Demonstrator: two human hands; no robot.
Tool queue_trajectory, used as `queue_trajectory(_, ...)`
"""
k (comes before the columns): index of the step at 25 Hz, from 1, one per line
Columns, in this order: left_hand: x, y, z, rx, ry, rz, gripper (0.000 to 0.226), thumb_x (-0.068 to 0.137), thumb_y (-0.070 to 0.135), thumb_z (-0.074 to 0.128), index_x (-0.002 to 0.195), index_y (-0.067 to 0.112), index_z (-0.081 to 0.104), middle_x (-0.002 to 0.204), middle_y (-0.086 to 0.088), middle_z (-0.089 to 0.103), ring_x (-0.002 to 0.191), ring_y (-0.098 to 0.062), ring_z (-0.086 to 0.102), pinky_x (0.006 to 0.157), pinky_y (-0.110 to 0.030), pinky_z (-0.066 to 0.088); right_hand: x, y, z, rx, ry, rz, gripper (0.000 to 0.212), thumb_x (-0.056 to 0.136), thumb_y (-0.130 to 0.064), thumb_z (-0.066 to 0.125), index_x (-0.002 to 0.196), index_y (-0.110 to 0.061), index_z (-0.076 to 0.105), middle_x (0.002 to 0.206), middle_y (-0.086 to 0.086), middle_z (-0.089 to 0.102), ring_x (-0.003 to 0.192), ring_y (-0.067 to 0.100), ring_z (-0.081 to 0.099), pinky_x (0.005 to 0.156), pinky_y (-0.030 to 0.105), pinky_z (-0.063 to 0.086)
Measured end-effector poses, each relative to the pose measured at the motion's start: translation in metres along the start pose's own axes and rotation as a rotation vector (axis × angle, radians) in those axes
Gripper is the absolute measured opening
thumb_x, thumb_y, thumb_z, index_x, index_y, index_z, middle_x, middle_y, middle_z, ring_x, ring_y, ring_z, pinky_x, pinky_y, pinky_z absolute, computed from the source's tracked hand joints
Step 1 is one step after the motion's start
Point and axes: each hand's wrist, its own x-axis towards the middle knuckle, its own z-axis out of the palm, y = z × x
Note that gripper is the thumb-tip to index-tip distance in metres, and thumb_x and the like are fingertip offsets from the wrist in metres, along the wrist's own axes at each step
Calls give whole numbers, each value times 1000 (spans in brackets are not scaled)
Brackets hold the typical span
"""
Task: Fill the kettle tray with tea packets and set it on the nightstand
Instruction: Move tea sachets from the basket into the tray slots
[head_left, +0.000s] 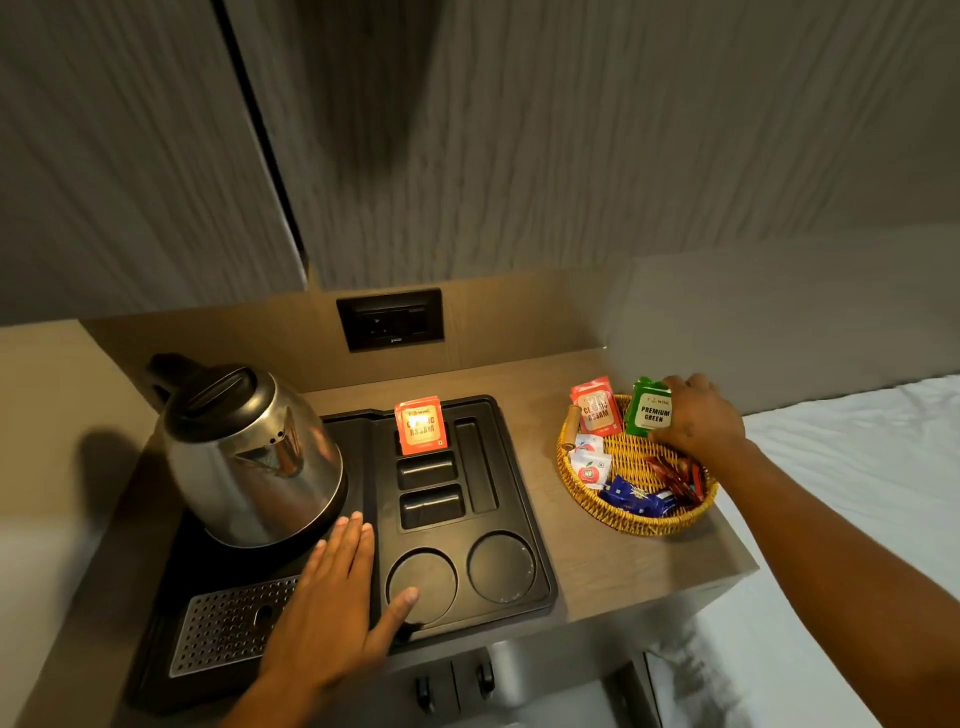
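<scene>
A black kettle tray (519, 499) lies on the wooden nightstand top (613, 566). A steel kettle (249, 452) stands on its left part. One red Classic Assam tea packet (420, 425) stands upright in the tray's rear slot. My left hand (332, 597) rests flat and open on the tray, in front of the kettle. To the right sits a wicker basket (623, 517) with red Assam packets (596, 408), white sachets (589, 462) and blue and dark red sachets. My right hand (696, 415) grips green Premium Green tea packets (648, 408) at the basket's far edge.
A black wall socket plate (389, 319) sits behind the tray. A perforated metal drip grate (228, 623) fills the tray's front left. Two round cup recesses (501, 566) lie at the tray's front. White bedding (857, 467) borders the right side. Drawer handles (454, 680) show below.
</scene>
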Motion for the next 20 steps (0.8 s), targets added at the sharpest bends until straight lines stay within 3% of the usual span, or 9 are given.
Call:
queue_trajectory(4,-1,0,1,-2,16,-1,101,74,88,-5,148,19,-15,159,3,-20,145,-11,-23,118,-33,-9,0,0,-5,60,36,44,67,64,-38,84,117,-18,49,108,10,55,101,29,57,72,42,55)
queue_trajectory(7,-4,0,1,0,30,11,100,76,87,-3,149,20,-14,158,4,-20,145,-11,-23,118,-32,-10,3,1,-14,197,-30,35,32,75,-30,78,98,-18,60,100,10,65,81,23,62,58,30,51)
queue_trajectory(9,-5,0,-1,-2,44,20,99,78,86,-1,151,20,-10,158,4,-19,145,-11,-23,118,-32,-10,4,-1,-25,285,-144,4,17,80,-21,74,93,-18,65,103,12,69,80,22,62,52,25,44)
queue_trajectory(13,-7,0,-2,-14,61,32,97,81,84,2,153,19,-6,158,3,-16,146,-13,-19,118,-33,-8,-7,-16,-69,380,-189,-136,13,80,-19,74,87,-25,66,99,8,70,76,15,59,52,23,41)
queue_trajectory(16,-6,0,0,-17,72,35,97,82,84,4,154,19,-3,159,3,-15,146,-13,-18,118,-33,-8,-30,-61,-99,564,-107,-323,16,81,-26,72,81,-39,63,87,-12,68,73,3,61,56,20,43)
queue_trajectory(20,-4,-1,3,-21,65,32,97,82,85,6,154,20,-2,160,2,-11,147,-12,-17,118,-33,-7,-59,-173,-69,747,-319,-521,14,85,-17,67,90,-30,66,93,-8,67,83,5,64,65,21,51)
